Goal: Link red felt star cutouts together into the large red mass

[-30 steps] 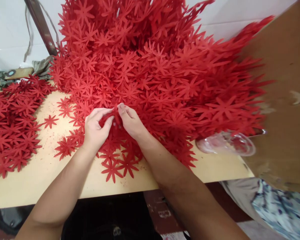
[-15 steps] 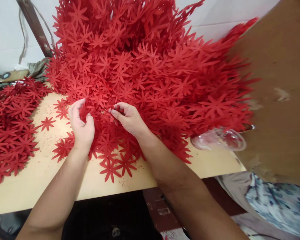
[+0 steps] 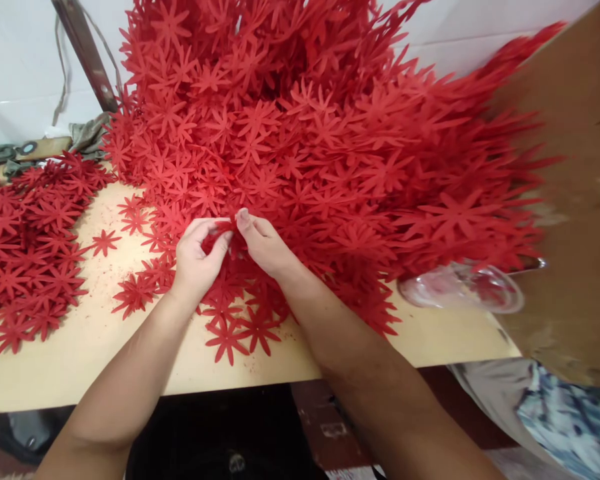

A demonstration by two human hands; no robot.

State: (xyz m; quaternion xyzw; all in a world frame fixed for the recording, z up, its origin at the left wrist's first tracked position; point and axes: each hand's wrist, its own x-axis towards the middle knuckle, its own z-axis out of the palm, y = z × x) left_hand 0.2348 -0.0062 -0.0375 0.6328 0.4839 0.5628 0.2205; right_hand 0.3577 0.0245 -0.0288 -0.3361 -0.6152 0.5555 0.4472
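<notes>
A tall heap of red flower-shaped cutouts (image 3: pixel 300 127) covers the back and middle of a pale wooden table (image 3: pixel 80 360). At the heap's near edge my left hand (image 3: pixel 196 257) and my right hand (image 3: pixel 263 241) meet, fingertips pinching the same small bunch of red cutouts (image 3: pixel 231 235) between them. Loose red flowers (image 3: pixel 233 330) lie flat on the table just below my wrists.
A second, flatter pile of red flowers (image 3: pixel 25 247) lies at the table's left. A clear plastic bag (image 3: pixel 463 287) sits under the heap's right side. A brown board (image 3: pixel 575 200) stands at the right. A metal bar (image 3: pixel 85 53) leans at the back left.
Half a second ago my left hand was off to the left, apart from the right. It has come back right, and both hands now pinch the same bunch.
</notes>
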